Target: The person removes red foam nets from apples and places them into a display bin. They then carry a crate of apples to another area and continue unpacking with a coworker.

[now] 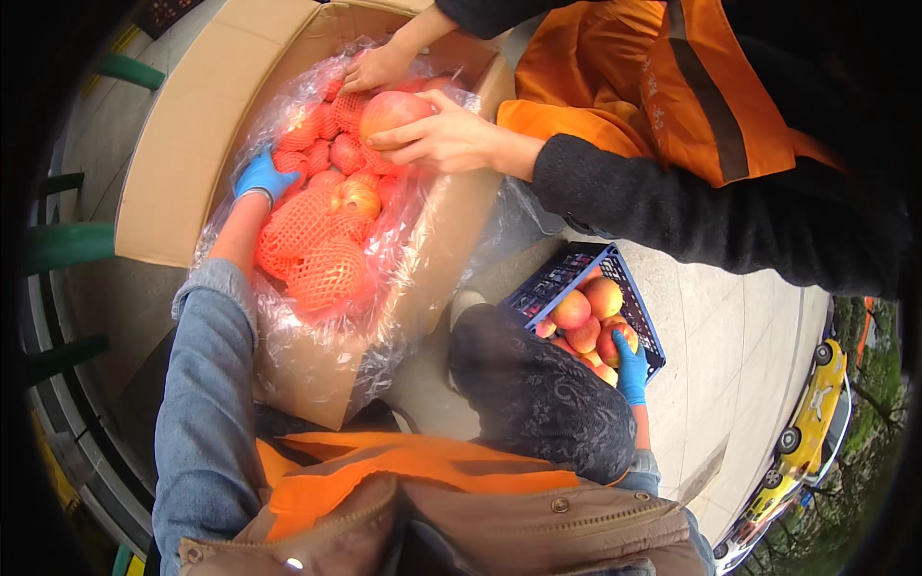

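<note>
My left hand (265, 176), in a blue glove, is inside a cardboard box (306, 385) at its left side. It touches apples in red foam nets; whether its fingers hold one is hidden. Clear plastic film (277, 317) lines the box around several netted apples (328, 273), and one apple (356, 198) shows partly bare. Down to the right, my right hand (631, 371), also gloved in blue, grips a red-yellow apple (616, 345). That apple sits among several bare apples (582, 335) in a blue plastic crate (634, 288).
Across the box, a co-worker in an orange vest (691, 93) holds a large apple (395, 115) in one bare hand (454, 137); the other hand (378, 68) reaches into the box. My bent knee (540, 396) is beside the crate. Green bars (72, 245) stand left.
</note>
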`<state>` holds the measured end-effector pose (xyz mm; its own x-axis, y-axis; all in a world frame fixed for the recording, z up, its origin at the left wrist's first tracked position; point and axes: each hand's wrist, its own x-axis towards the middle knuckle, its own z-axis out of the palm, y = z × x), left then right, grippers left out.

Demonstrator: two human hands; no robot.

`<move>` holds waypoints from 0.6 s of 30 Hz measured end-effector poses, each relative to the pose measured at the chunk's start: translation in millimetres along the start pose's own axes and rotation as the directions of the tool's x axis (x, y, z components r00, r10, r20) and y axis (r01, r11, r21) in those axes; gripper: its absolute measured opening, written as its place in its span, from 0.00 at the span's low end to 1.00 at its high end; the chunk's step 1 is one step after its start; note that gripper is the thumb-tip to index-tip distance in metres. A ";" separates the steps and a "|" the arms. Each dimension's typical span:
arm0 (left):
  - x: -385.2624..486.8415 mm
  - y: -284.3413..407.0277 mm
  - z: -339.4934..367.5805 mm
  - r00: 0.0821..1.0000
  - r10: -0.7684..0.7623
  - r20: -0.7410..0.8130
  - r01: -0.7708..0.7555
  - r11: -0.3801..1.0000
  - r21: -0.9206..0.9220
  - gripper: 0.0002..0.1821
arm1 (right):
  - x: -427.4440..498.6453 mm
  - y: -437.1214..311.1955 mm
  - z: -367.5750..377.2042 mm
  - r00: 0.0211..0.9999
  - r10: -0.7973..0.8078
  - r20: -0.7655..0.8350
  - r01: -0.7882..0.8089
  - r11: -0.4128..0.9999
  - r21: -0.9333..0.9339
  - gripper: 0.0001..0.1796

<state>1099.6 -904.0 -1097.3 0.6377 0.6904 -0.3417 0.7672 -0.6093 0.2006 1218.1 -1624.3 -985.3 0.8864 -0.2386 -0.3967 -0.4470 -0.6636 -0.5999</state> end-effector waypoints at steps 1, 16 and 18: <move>5.6 3.2 3.9 0.997 -0.078 -0.019 0.080 0.990 0.117 0.59 | 8.2 17.6 4.6 1.000 0.009 -0.009 -0.010 0.996 -0.088 0.37; 2.8 10.3 12.9 0.996 0.087 -0.009 -0.087 0.970 -0.225 0.55 | 6.8 33.8 60.7 0.909 -0.415 -0.025 0.365 0.826 -0.430 0.44; 3.7 13.3 5.5 0.999 0.014 0.048 -0.007 0.990 -0.143 0.56 | 14.9 35.3 65.1 0.933 -0.361 -0.008 0.327 0.854 -0.406 0.43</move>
<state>1111.7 -911.7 -1101.0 0.6443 0.6621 -0.3828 0.7647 -0.5521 0.3322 1207.7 -1605.1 -1057.7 0.9889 0.0112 -0.1482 -0.0433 -0.9320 -0.3599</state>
